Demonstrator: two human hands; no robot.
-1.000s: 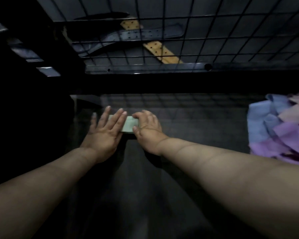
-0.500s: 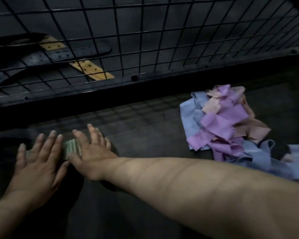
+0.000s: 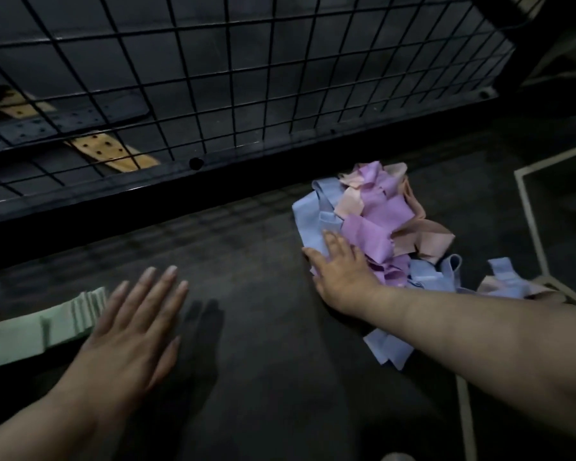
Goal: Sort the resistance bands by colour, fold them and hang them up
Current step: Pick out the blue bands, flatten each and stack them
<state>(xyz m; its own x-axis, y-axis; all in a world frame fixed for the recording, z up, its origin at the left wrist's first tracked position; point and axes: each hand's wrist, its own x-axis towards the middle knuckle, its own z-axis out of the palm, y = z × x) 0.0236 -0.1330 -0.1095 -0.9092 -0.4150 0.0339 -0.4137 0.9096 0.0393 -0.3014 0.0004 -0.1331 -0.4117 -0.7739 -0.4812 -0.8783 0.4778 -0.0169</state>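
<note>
The scene is dim and grainy; the left hand (image 3: pixel 132 331) casts a soft shadow rightward, and wide-angle distortion bends the edges.

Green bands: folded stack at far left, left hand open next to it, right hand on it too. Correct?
No. Head view: the right hand rests on the mixed pile of blue, purple and pink bands, not on the green stack. The left hand is open next to that stack.

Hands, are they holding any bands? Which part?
Nothing is gripped. The right hand rests on a blue band at the left edge of the pile; the left hand is open beside the green bands.
</note>
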